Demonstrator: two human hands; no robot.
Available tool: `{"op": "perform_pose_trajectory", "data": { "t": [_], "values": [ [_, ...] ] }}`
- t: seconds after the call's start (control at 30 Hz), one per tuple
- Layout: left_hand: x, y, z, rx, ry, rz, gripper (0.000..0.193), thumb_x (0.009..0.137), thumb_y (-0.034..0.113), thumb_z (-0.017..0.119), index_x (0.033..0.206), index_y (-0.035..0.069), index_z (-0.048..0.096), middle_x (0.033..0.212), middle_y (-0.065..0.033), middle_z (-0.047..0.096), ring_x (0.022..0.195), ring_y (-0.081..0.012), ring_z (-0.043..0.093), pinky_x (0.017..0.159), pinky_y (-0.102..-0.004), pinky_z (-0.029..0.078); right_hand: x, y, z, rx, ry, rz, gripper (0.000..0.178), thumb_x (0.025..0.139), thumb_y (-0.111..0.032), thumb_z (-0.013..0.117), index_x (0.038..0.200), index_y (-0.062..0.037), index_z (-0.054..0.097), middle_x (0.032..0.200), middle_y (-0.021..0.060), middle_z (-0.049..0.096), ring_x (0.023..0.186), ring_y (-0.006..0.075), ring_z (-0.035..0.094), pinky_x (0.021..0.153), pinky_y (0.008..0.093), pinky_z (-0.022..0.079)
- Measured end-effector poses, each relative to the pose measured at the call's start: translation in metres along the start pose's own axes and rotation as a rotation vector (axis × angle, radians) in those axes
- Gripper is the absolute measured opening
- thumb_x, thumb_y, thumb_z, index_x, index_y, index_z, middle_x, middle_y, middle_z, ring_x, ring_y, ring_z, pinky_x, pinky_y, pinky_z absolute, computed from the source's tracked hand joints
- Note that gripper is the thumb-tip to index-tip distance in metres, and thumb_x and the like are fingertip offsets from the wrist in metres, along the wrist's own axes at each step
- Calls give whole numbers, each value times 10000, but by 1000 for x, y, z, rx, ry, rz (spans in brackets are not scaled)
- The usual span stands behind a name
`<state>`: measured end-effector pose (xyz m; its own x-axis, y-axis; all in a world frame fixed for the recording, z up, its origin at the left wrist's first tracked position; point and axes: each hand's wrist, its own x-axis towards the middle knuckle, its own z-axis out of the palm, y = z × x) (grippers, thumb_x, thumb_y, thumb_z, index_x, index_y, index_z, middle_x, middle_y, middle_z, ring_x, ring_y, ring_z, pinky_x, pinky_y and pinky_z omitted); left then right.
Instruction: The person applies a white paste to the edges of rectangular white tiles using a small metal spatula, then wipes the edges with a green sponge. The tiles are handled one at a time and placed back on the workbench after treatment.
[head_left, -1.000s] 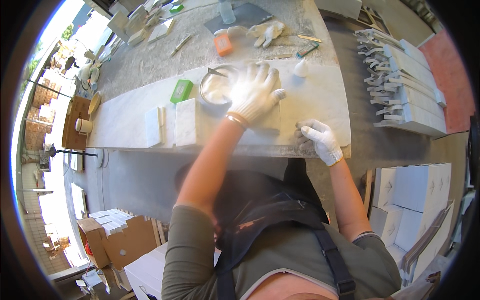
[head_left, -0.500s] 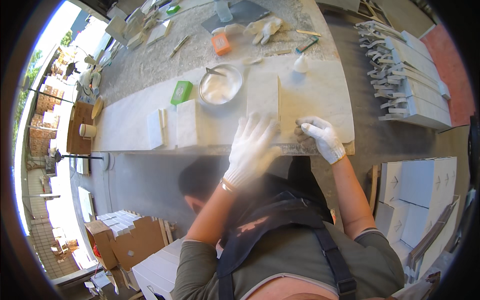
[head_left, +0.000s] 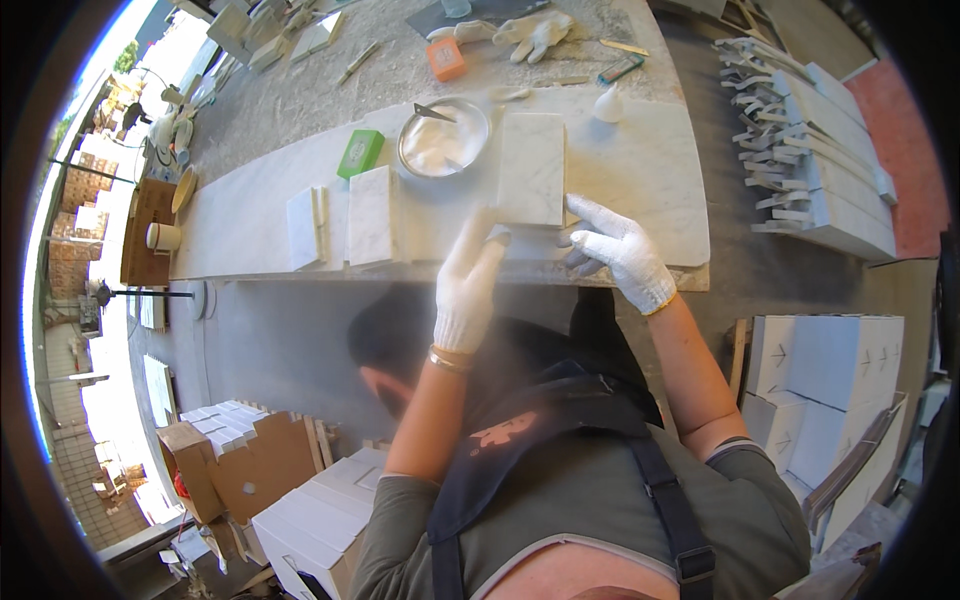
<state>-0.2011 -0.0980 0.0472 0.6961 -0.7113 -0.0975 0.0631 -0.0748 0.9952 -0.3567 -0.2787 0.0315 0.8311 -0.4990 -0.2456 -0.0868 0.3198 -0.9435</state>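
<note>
A white stone tile [head_left: 532,165] with faint grey veining lies flat near the front edge of the work table. My left hand [head_left: 468,280], in a white knit glove, is just off the tile's near left corner, blurred, with its fingers stretched out. At the near right corner is my gloved right hand [head_left: 625,252], fingers apart, its forefinger reaching to the tile's edge; its lower fingertips look greyish. Left of the tile stands a round metal bowl [head_left: 402,158] of white powdery or pasty matter, with a dark-handled blade resting on its far rim.
Two smaller tile stacks [head_left: 372,215] [head_left: 303,228] lie to the left. A green box [head_left: 360,153], an orange box [head_left: 446,60], a white cone-tipped bottle [head_left: 607,104] and loose gloves [head_left: 535,36] are farther back. White cartons [head_left: 825,370] stand right of me, an open cardboard box [head_left: 255,470] left.
My left hand has moved left and down off the tile's near end, uncovering it. The right hand has shifted toward the tile, forefinger now extended. The view has tilted slightly.
</note>
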Motion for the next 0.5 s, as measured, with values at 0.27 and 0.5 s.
{"op": "perform_pose_trajectory", "data": {
  "t": [0.27, 0.5],
  "values": [
    [-29, 0, 3, -285, -28, -29, 543, 1041, 153, 601, 1546, -20, 502, 1434, -149, 630, 1273, -239, 616, 1073, -348, 474, -17, 1, -7, 147, 20, 54, 479, 1011, -175, 620, 1444, 28, 597, 1288, 152, 714, 1003, 233, 747, 786, 329, 628],
    [-15, -20, 15, -807, 1, -374, 423, 1066, 248, 630, 1429, 37, 580, 1241, -95, 671, 1100, -209, 631, 937, -349, 500, -21, 18, -2, 427, 12, 234, 463, 1057, -406, 605, 1242, 16, 645, 1028, 157, 730, 811, 220, 701, 607, 288, 532]
  ]
}}
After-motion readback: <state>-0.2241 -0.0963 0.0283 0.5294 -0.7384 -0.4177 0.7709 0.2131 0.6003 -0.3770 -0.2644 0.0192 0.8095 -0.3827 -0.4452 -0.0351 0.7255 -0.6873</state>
